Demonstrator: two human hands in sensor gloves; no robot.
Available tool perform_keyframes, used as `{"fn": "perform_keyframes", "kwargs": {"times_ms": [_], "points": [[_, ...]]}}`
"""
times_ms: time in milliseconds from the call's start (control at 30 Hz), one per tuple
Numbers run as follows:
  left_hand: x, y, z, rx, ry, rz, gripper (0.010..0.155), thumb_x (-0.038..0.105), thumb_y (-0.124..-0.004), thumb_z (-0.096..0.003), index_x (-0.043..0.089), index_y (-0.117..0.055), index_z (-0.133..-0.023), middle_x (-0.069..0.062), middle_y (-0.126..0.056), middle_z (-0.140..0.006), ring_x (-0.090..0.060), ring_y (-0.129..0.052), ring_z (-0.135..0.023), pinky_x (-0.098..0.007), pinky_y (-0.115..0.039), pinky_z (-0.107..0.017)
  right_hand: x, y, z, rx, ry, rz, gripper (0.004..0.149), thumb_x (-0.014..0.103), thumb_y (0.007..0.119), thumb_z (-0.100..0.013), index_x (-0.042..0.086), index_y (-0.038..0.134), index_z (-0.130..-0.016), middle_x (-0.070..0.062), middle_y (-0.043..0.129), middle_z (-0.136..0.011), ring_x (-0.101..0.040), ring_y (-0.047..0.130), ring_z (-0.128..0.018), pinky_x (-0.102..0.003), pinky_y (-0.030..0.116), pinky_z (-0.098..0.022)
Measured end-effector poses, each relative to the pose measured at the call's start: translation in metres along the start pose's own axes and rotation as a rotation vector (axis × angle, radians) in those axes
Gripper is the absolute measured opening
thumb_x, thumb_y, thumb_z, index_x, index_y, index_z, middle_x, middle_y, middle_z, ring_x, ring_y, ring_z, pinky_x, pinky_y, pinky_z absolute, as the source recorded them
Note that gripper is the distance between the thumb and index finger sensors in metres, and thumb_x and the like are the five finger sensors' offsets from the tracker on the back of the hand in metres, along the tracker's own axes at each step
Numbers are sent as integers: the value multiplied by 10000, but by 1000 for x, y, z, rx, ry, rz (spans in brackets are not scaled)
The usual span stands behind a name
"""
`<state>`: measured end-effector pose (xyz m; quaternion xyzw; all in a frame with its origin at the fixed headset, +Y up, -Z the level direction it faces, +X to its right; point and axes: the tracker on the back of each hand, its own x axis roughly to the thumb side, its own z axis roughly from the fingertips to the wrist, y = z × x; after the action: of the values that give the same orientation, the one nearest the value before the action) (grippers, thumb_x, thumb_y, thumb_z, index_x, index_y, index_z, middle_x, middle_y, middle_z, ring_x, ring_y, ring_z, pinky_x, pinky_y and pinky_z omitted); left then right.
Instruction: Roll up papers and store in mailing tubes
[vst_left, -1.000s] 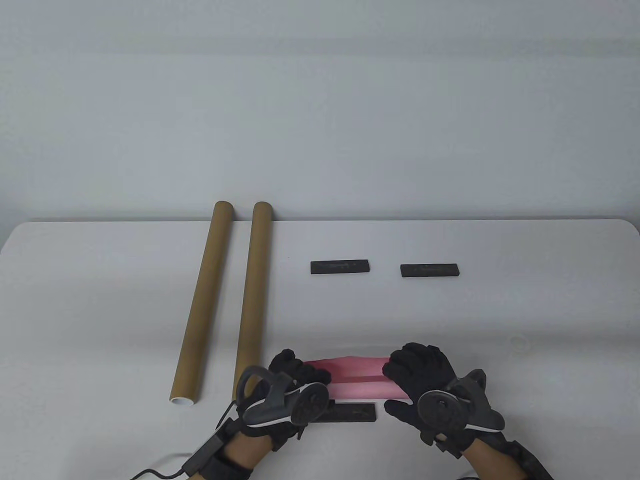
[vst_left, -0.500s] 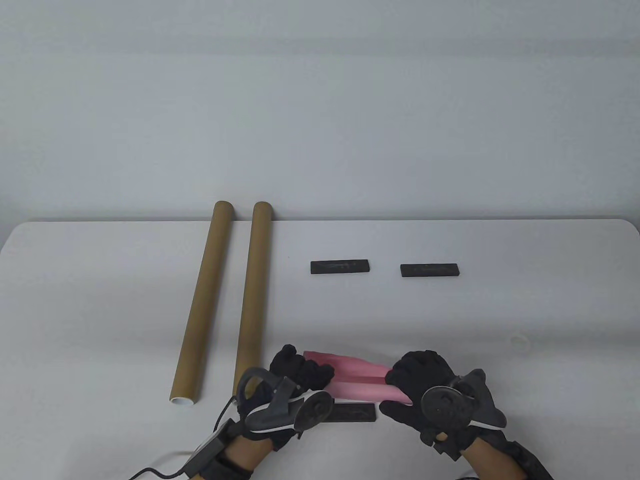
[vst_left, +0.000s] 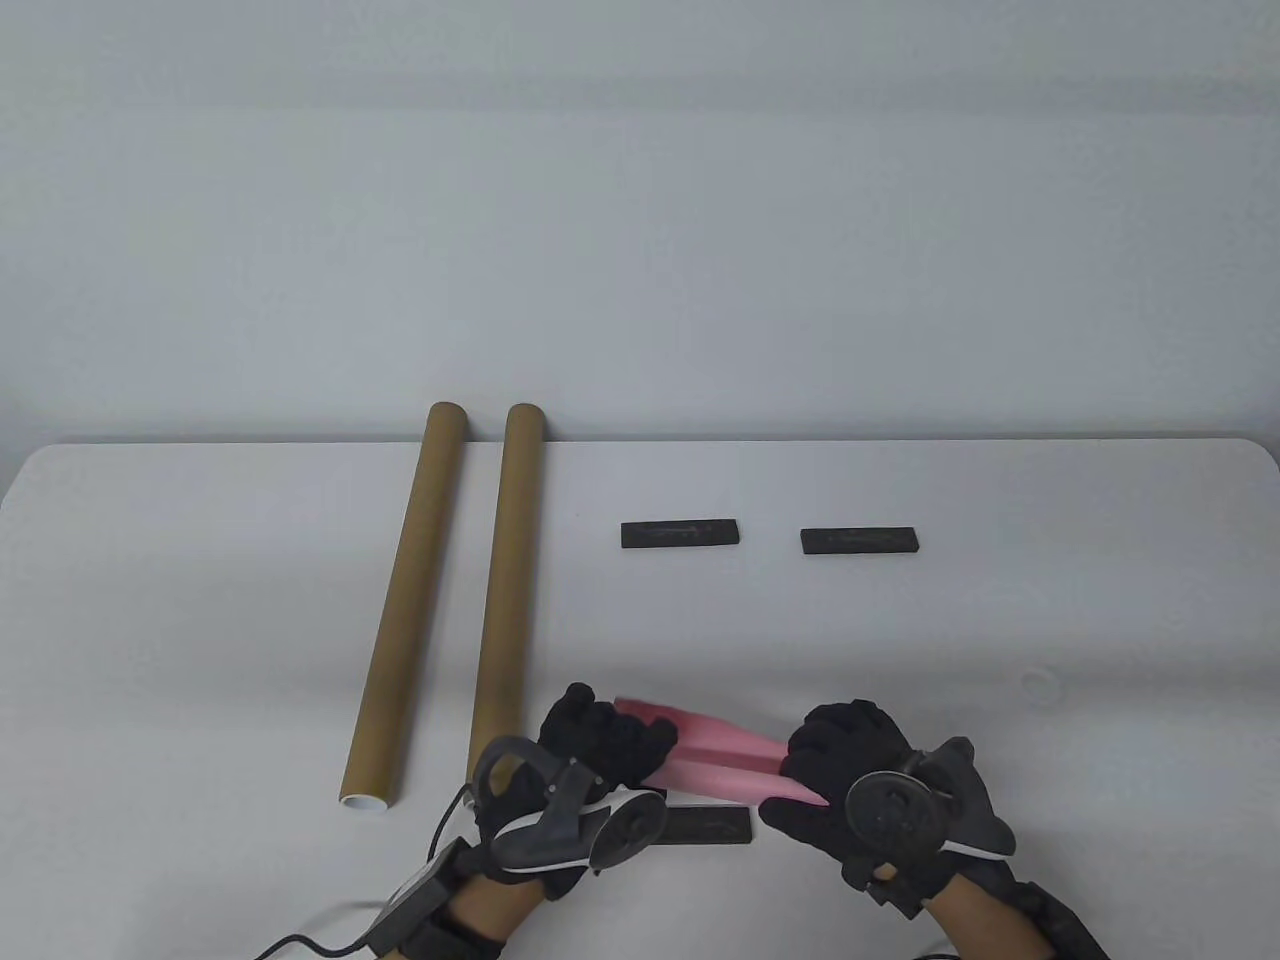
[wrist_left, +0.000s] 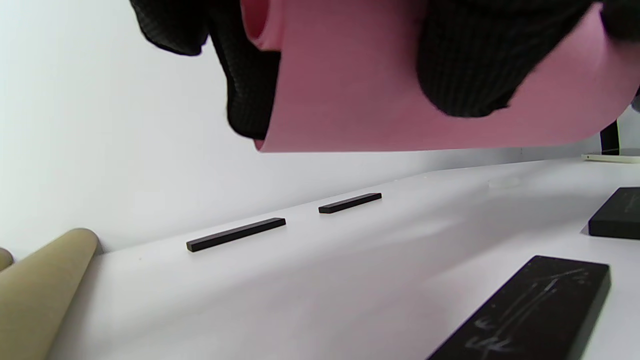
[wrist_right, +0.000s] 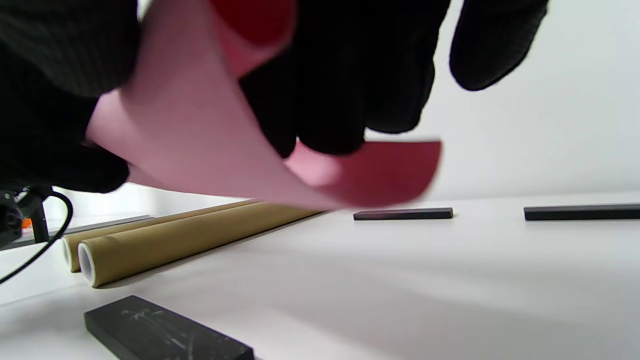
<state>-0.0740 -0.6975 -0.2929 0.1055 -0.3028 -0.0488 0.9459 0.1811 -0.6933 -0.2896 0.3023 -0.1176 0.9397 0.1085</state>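
Note:
A rolled pink paper (vst_left: 715, 755) is held above the table near its front edge, slanting from upper left to lower right. My left hand (vst_left: 600, 745) grips its left end, fingers curled round the roll (wrist_left: 380, 95). My right hand (vst_left: 845, 755) grips the right end, where the loose outer edge of the paper (wrist_right: 200, 150) flares out. Two brown mailing tubes (vst_left: 405, 605) (vst_left: 505, 590) lie side by side to the left, running from front to back, with open white-rimmed ends (wrist_right: 85, 262) toward me.
Two black flat bars (vst_left: 680, 533) (vst_left: 859, 541) lie across the middle of the table. A third black bar (vst_left: 710, 825) lies under the paper near the front edge. A fourth bar (wrist_left: 617, 212) shows in the left wrist view. A cable (vst_left: 300, 940) trails from my left wrist.
The pink roll has tilted, its left end raised and moved back while the right end dropped. Both hands kept their grip and the roll looks tighter.

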Motion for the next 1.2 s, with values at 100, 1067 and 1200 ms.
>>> {"fn": "perform_keyframes", "kwargs": {"times_ms": [100, 1067, 1200], "points": [[-2, -2, -2, -34, 9, 70, 615, 656, -786, -347, 305, -819, -851, 120, -1019, -564, -110, -1079, -545, -485, -709, -697, 4, 0, 0, 0, -28, 37, 719, 599, 872, -412, 171, 771, -980, -132, 752, -1045, -498, 721, -992, -725, 603, -689], [3, 2, 0, -2, -27, 22, 660, 657, -778, -350, 318, -749, -915, 119, -990, -606, -112, -1058, -581, -498, -673, -708, 2, -1, 1, -19, -24, -9, 667, 629, 833, -414, 170, 854, -898, -128, 829, -988, -472, 805, -941, -711, 644, -677], [-1, 0, -2, -49, -9, 87, 710, 691, -730, -333, 305, -740, -930, 114, -1004, -572, -116, -1070, -557, -507, -661, -717, 5, -3, 1, -29, -40, 0, 590, 519, 874, -445, 200, 794, -934, -119, 780, -1024, -481, 748, -983, -712, 624, -688]]}}
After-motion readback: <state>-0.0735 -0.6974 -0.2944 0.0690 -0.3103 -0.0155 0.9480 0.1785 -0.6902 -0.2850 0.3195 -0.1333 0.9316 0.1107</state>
